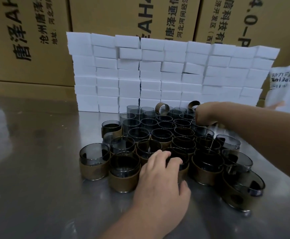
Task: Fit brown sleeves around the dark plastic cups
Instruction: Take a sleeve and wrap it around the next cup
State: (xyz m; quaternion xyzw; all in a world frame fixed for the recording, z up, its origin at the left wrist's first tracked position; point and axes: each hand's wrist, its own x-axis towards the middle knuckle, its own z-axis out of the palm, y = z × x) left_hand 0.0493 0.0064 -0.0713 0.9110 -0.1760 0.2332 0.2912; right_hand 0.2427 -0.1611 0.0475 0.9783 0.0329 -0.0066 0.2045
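1. Steel is the material of the worktop, seen nearest, shiny and streaked with reflections.
2. The left hand is laid on the near middle of the cluster. Its grip is closed on a sleeved cup, with the fingers hooked over the rim and the thumb set at the near side.
3. The dark cups are packed upright, rim against rim, in the middle of the worktop.
4. Brown sleeves are worn round the lower walls of the near rows, to left and right of the gripped cup.
5. The bare cups are gathered in the far rows, mostly to the far left, where the smoky plastic can be seen through.
6. A loose sleeve is stood on edge among the far cups. A second sleeve is seen just beside the right hand.
7. The right hand is stretched in from the right over the far right cups, fingers curled downward. Whether its grip is closed on anything cannot be told.
8. White foam blocks are stacked as a wall just behind the cups.
9. A white bag with printed lettering is seen at the far right.
10. Cardboard boxes with black printed characters are ranged farthest back.
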